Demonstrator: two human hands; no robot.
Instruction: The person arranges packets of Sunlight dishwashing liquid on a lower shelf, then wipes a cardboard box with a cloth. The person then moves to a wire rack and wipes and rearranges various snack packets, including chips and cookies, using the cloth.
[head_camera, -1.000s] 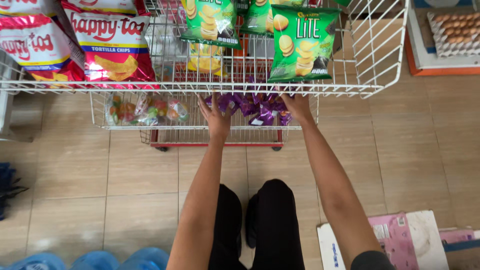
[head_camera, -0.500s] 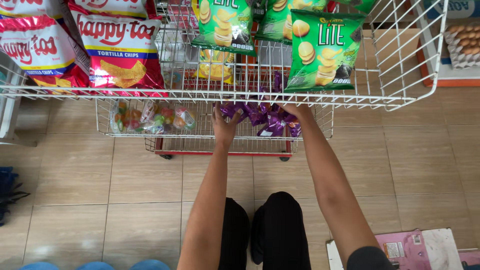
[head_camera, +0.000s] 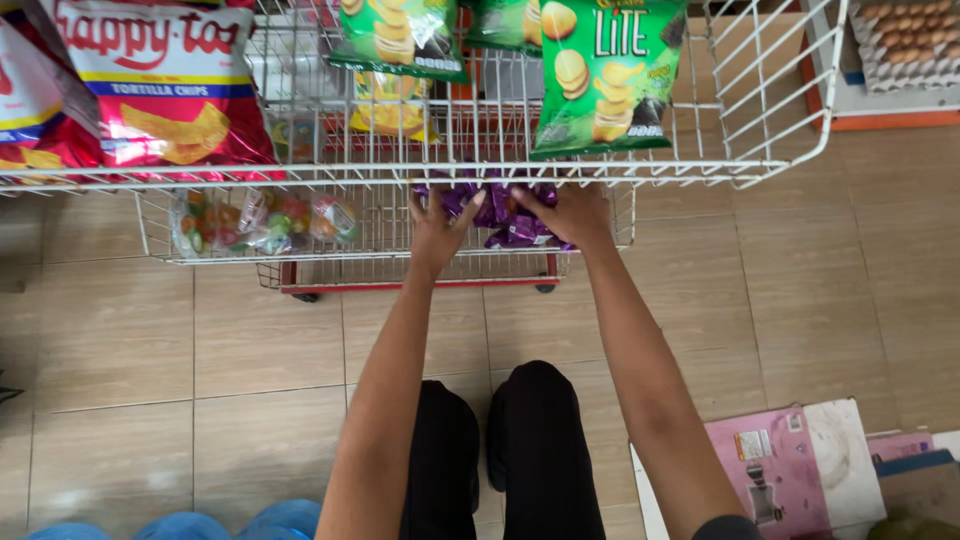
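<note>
Both my hands reach into the lower white wire basket (head_camera: 590, 240) of a snack rack. My left hand (head_camera: 432, 232) has its fingers spread over a heap of small purple packets (head_camera: 492, 208). My right hand (head_camera: 562, 214) lies on the same heap from the right, fingers curled around some packets. Part of the heap is hidden under the rim of the upper basket (head_camera: 400, 172).
Green chip bags (head_camera: 606, 72) and red tortilla chip bags (head_camera: 160, 85) hang in the upper basket. Colourful sweets in clear bags (head_camera: 262, 220) lie left in the lower one. An egg tray (head_camera: 908, 42) sits top right; a pink box (head_camera: 775, 470) lies on the tiled floor.
The view has shifted right and closer to the rack. Both hands stay on the purple packets, the right one closing further over them.
</note>
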